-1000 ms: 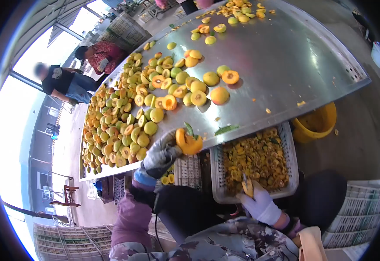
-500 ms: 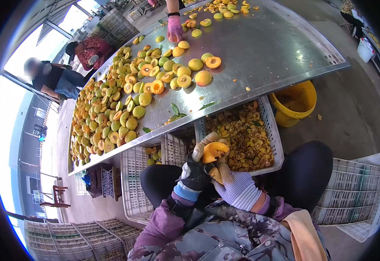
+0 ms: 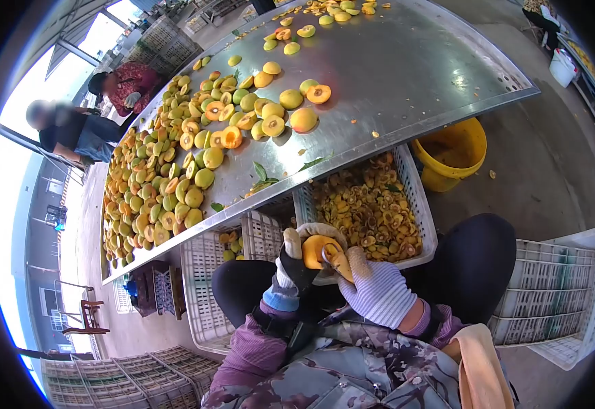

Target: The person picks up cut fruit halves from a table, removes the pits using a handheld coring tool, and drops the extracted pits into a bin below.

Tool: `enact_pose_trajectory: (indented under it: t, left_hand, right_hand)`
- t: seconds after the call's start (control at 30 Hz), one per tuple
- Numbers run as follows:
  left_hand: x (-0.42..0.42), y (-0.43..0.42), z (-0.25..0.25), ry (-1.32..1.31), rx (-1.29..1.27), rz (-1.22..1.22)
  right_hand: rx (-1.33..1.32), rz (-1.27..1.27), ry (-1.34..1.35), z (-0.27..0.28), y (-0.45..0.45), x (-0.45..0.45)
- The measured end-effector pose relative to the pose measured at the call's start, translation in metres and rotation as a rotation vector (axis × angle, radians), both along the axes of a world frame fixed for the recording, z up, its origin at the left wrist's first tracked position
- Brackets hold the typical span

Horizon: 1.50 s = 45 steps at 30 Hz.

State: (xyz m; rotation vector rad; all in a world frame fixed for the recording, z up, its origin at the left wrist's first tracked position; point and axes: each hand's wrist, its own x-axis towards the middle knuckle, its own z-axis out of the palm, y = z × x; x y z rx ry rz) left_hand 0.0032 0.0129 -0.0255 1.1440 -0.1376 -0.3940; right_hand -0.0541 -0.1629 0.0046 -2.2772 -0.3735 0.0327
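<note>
My left hand (image 3: 296, 264), in a dark and white glove, is closed round an orange-fleshed peach half (image 3: 314, 248). In a striped white glove, my right hand (image 3: 378, 292) grips a pitting knife (image 3: 340, 263) with a yellowish handle and a small curved metal blade. The blade is against the cut face of the fruit; its tip is hard to make out. Both hands are together over my lap, at the near edge of a white crate (image 3: 428, 228) holding many cut pit pieces and scraps (image 3: 372, 221).
A metal table (image 3: 379, 82) spans the front, bearing heaped halved peaches (image 3: 154, 184) on its left. A yellow bucket (image 3: 471, 153) stands under its right edge. White crates (image 3: 549, 283) flank me. Two people (image 3: 72, 129) are at the far left.
My right hand has turned, bringing the pitting knife onto the peach half's cut face. Another person's pink-gloved hand has left the table. The view has shifted slightly.
</note>
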Motion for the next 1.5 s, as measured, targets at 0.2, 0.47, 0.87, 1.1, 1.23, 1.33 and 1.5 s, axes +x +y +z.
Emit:
enact_pose_trajectory:
  t: [0.2,0.47,0.87,1.1,1.23,1.33,1.5]
  left_hand:
    - [-0.006,-0.002,0.017,-0.212,0.279,0.019]
    - [0.006,-0.014,-0.010,-0.121,0.138,0.070]
    - [0.046,-0.058,-0.018,-0.174,0.101,0.136]
    - [0.064,-0.054,-0.021,0.427,-0.221,0.425]
    - [0.056,-0.056,-0.010,0.527,-0.245,0.377]
    - [0.045,-0.063,-0.029,0.164,-0.127,0.449]
    - [0.046,-0.055,-0.037,0.331,-0.194,0.267]
  right_hand:
    - [0.000,0.036,0.061,-0.005,0.003,0.004]
    - [-0.258,0.144,0.082,-0.005,-0.014,0.022]
    - [-0.316,-0.054,0.085,-0.024,-0.036,0.036]
    - [-0.552,-0.089,0.216,-0.047,-0.044,0.043]
    - [-0.236,-0.143,0.095,-0.043,-0.041,0.043]
    - [-0.084,-0.197,0.123,-0.030,-0.034,0.045]
    - [-0.036,-0.232,0.086,-0.035,-0.025,0.046]
